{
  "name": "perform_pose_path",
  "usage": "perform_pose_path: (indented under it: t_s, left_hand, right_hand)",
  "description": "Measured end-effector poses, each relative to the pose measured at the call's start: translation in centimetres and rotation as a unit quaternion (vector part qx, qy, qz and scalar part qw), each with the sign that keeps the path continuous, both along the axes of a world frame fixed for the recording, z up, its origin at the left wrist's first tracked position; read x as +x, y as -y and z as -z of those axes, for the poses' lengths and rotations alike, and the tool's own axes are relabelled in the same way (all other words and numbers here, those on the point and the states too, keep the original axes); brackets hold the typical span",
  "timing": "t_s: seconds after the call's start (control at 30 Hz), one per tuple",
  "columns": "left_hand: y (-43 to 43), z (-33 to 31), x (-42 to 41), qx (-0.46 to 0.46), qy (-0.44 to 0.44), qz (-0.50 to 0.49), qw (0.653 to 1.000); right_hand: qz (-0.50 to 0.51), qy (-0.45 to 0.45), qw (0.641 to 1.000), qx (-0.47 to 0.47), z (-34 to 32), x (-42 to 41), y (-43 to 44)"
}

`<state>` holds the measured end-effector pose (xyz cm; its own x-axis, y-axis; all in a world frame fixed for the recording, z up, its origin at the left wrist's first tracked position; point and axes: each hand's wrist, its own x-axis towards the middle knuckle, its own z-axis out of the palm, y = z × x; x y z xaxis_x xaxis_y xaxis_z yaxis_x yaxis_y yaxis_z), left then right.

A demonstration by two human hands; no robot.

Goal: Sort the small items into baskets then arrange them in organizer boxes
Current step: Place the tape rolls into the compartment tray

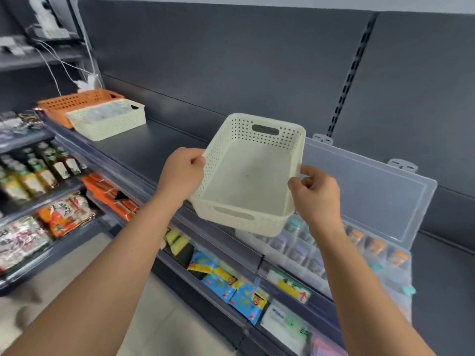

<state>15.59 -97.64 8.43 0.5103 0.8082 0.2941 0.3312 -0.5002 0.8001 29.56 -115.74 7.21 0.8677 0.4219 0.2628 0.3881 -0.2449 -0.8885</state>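
Note:
A cream perforated basket with nothing inside hangs in the air above the dark shelf, tilted towards me. My left hand grips its left rim and my right hand grips its right rim. Just below and to the right lies a clear organizer box with its lid raised against the back wall. Its compartments hold small items with purple, orange and teal tops. Far left on the shelf stand an orange basket and a second cream basket with pale items inside.
Lower shelves hold packaged goods: bottles and snack packs at the left, blue and yellow packets under the shelf's front edge. White cables hang at the upper left. The grey back panel rises behind the shelf.

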Motion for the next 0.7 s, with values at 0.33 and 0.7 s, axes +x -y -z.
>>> perform_pose_path:
  t_s: [0.33,0.7]
  left_hand:
    - [-12.9,0.9,1.5,-0.071,-0.048,0.09,0.992]
    - [-17.4,3.3,6.2,-0.078,-0.098,0.161,0.979]
  right_hand:
    - [0.029,-0.035,0.999,-0.027,0.1,-0.7,-10.6]
    - [0.088,-0.056,0.994,-0.038,2.8,1.3,-13.5]
